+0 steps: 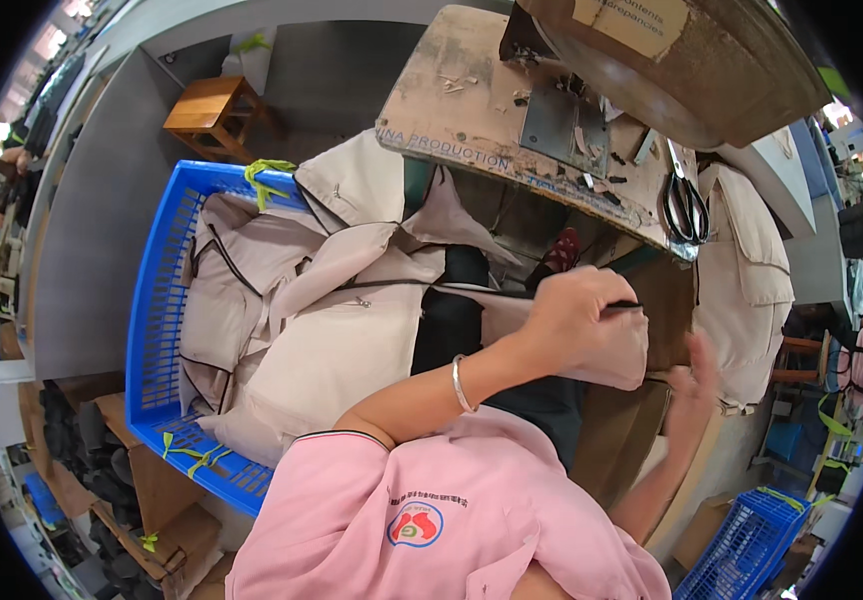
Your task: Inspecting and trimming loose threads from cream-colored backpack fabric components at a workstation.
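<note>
black scissors and blue basket flank the held beige fabric

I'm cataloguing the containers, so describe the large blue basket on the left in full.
The blue basket looks like plastic, with slotted walls and an open top. Yellow-green ties are knotted onto its far and near sides. It sits on the left, heaped with beige cloth pieces with dark edging, which hide its right side. What supports it is hidden.
</note>
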Demonstrator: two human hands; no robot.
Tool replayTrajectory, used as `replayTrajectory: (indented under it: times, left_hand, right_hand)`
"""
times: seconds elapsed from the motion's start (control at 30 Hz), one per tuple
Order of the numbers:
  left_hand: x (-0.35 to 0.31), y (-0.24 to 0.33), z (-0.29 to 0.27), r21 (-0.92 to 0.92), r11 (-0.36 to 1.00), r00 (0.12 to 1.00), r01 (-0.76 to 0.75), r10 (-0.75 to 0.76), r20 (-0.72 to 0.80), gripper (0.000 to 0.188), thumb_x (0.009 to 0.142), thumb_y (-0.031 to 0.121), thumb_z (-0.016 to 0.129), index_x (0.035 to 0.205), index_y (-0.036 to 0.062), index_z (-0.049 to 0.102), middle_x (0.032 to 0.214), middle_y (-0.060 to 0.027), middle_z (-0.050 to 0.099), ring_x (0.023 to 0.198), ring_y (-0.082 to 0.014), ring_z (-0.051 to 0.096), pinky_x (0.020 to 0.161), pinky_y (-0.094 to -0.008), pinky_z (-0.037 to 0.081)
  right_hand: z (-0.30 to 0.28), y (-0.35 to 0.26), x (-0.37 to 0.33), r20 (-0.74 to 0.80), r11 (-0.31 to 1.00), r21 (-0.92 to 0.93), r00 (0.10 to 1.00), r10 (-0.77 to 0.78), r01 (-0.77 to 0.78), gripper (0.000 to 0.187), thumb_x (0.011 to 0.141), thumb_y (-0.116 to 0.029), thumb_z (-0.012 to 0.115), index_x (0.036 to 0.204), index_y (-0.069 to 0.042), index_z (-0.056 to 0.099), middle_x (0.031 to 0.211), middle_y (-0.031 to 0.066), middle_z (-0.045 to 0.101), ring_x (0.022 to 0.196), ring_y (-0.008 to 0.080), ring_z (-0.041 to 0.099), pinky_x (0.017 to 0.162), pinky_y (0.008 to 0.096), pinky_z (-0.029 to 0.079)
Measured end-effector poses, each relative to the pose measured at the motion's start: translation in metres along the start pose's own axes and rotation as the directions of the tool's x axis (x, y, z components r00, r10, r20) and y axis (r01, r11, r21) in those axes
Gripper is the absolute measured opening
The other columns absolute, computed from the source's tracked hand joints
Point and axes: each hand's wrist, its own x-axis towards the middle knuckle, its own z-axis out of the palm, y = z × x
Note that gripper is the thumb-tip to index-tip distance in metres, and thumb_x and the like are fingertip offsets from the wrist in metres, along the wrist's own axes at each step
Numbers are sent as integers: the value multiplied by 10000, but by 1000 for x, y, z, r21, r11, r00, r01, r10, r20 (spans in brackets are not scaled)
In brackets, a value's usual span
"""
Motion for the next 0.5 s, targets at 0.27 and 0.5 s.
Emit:
replayTrajectory:
  times: [0.27, 0.5]
  left_hand:
    - [-53, -11, -64, 112, 994, 985, 16, -35, 170, 223, 925, 263, 627, 970, 60, 709, 961, -91, 695, 949, -287, 640, 835, -406, 488]
    - [-171, -46, -165, 166, 852, 798, 497, -524, 299, 209, 900, 268, 665, 869, 76, 743, 826, -95, 698, 727, -269, 674, 652, -368, 508]
  right_hand:
    - [54, -58, -27, 5, 982, 169, 997, 81, -80, 279, 901, -160, 731, 762, 39, 593, 664, -36, 478, 639, 55, 374, 533, 263, 321]
    - [24, -34, -57, -14, 966, 230, 992, 126, -119, 386, 945, -197, 703, 665, -47, 483, 676, -61, 416, 668, 54, 367, 559, 254, 311]
